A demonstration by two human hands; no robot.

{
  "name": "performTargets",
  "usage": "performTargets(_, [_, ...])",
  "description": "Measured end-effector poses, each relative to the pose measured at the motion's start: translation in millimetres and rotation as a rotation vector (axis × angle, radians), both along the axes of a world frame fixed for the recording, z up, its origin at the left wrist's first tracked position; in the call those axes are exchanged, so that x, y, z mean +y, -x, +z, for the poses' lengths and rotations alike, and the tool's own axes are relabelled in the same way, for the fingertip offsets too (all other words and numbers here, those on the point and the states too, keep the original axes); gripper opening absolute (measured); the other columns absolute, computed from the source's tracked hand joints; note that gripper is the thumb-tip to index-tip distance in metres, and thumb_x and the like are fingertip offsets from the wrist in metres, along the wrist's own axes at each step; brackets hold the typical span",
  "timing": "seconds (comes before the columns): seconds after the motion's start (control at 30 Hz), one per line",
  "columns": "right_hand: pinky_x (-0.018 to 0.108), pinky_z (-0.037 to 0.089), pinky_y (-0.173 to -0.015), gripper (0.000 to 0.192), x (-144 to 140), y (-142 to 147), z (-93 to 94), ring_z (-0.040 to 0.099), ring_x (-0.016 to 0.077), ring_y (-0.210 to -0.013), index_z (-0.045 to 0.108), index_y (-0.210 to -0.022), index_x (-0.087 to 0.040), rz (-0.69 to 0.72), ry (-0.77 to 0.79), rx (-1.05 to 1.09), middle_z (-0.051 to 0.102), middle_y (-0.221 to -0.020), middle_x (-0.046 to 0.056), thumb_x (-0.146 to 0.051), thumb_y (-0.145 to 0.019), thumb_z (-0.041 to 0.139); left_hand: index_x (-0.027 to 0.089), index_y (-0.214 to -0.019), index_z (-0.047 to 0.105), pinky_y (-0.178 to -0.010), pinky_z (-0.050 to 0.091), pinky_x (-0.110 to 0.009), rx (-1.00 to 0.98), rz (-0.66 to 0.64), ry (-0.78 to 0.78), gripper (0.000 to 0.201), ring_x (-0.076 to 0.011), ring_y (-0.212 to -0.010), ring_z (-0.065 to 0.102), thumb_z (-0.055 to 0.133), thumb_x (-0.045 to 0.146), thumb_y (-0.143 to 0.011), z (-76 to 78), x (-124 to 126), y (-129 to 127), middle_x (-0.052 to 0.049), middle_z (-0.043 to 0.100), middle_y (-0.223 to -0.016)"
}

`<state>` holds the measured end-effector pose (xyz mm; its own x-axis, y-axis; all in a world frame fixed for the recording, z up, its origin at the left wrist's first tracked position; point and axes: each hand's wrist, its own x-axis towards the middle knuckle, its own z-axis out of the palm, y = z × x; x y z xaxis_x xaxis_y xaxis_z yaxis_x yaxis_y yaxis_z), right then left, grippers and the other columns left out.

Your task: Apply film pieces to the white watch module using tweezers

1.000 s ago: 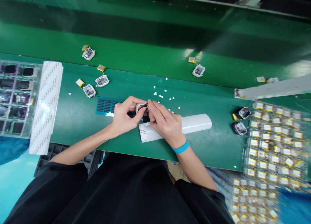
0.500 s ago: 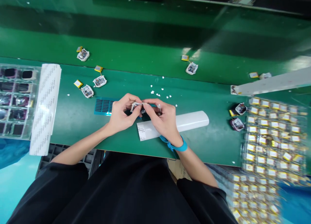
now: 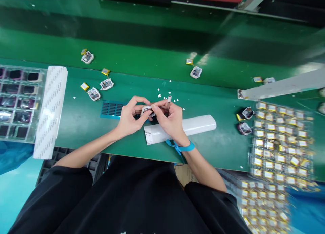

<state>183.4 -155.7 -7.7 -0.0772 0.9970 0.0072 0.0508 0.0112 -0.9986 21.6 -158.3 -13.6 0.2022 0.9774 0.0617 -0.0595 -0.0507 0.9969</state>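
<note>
A person's left hand point(image 3: 131, 116) and right hand point(image 3: 172, 120) gripped a small white casing point(image 3: 145, 109) between their fingertips above a green table point(image 3: 220, 152), while a slim, pale-tipped piece point(image 3: 169, 99) stuck up from the right hand's fingers. A rolled white sheet point(image 3: 199, 125) passed beneath the right hand, whose wrist wore a blue band point(image 3: 188, 147). A blue slotted sheet point(image 3: 111, 109) lay just left of the left hand; white scraps point(image 3: 159, 95) dotted the surface just beyond the right.
</note>
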Motion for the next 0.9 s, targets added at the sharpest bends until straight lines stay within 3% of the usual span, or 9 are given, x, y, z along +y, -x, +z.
performTargets(0.13, [0.023,0.046,-0.046,0.044,5.5,-7.6,3.8,0.054,0.0093,-0.048,0.074,-0.085,-0.019,0.021,-0.014,-0.048,0.069,-0.067,0.0,-0.062,-0.091,0.076,0.017,-0.11,0.064,-0.067,0.064,-0.025,0.05,-0.025,-0.056,0.026,-0.0143,-0.067,0.078,0.072,0.036,-0.095,3.5,6.0,0.1,-0.002,0.08,-0.084])
performTargets(0.2, [0.024,0.042,-0.044,0.047,6.4,-16.2,13.3,0.048,0.0086,-0.043,0.074,-0.079,-0.02,0.032,-0.08,-0.081,0.063,-0.059,-0.002,-0.062,-0.099,0.067,0.017,-0.106,0.069,-0.067,0.063,-0.024,0.094,-0.033,-0.105,0.021,-0.0136,-0.068,0.077,0.071,0.035,-0.097,12.2,5.4,1.9,-0.003,0.081,-0.087])
performTargets(0.33, [0.031,0.056,-0.064,0.059,-3.5,-39.1,37.3,0.069,0.0157,-0.072,0.078,-0.083,-0.022,-0.013,-0.287,-0.208,0.075,-0.087,0.005,-0.058,-0.112,0.041,0.019,-0.101,0.075,-0.068,0.06,-0.022,0.331,-0.059,-0.309,0.009,-0.0121,-0.071,0.076,0.068,0.024,-0.101,26.4,-22.7,11.5,-0.004,0.082,-0.091])
performTargets(0.4, [0.035,0.059,-0.076,0.061,-14.3,-49.2,41.4,0.072,0.0182,-0.081,0.077,-0.077,-0.023,-0.016,-0.287,-0.367,0.075,-0.084,0.005,-0.055,-0.113,0.041,0.019,-0.105,0.072,-0.072,0.063,-0.024,0.401,-0.106,-0.403,0.007,-0.0147,-0.08,0.079,0.066,0.02,-0.102,23.9,-47.1,17.7,-0.005,0.083,-0.094])
performTargets(0.5, [0.033,0.061,-0.077,0.06,-33.4,-57.2,30.0,0.075,0.0178,-0.076,0.073,-0.069,-0.022,0.099,-0.127,-0.381,0.076,-0.077,0.004,-0.048,-0.114,0.043,0.02,-0.116,0.067,-0.095,0.067,-0.04,0.549,-0.147,-0.481,0.015,-0.0236,-0.107,0.08,0.061,0.017,-0.103,12.8,-78.0,25.0,-0.009,0.082,-0.107])
performTargets(0.6, [0.031,0.063,-0.076,0.042,-49.8,-56.8,7.0,0.078,0.0193,-0.079,0.079,-0.085,-0.021,0.137,-0.053,-0.307,0.081,-0.09,0.005,-0.045,-0.109,0.055,0.02,-0.118,0.066,-0.115,0.058,-0.054,0.786,-0.194,-0.526,0.016,-0.0287,-0.126,0.073,0.058,0.016,-0.104,6.3,-87.9,28.9,-0.011,0.081,-0.117])
performTargets(0.73, [0.031,0.064,-0.074,0.033,-61.3,-53.7,-13.5,0.079,0.0216,-0.078,0.082,-0.092,-0.02,0.057,0.002,-0.273,0.081,-0.086,0.006,-0.045,-0.104,0.064,0.017,-0.114,0.062,-0.112,0.06,-0.054,0.84,-0.274,-0.612,0.011,-0.0283,-0.122,0.076,0.055,0.016,-0.106,6.5,-78.1,31.6,-0.013,0.081,-0.118])
performTargets(0.9, [0.032,0.065,-0.074,0.04,-62.5,-52.1,-13.3,0.079,0.0225,-0.078,0.083,-0.091,-0.02,0.03,0.108,-0.219,0.082,-0.09,0.008,-0.054,-0.102,0.064,0.016,-0.12,0.06,-0.107,0.064,-0.049,0.804,-0.244,-0.59,0.015,-0.0252,-0.114,0.079,0.051,0.016,-0.108,0.8,-72.1,33.6,-0.013,0.081,-0.118])
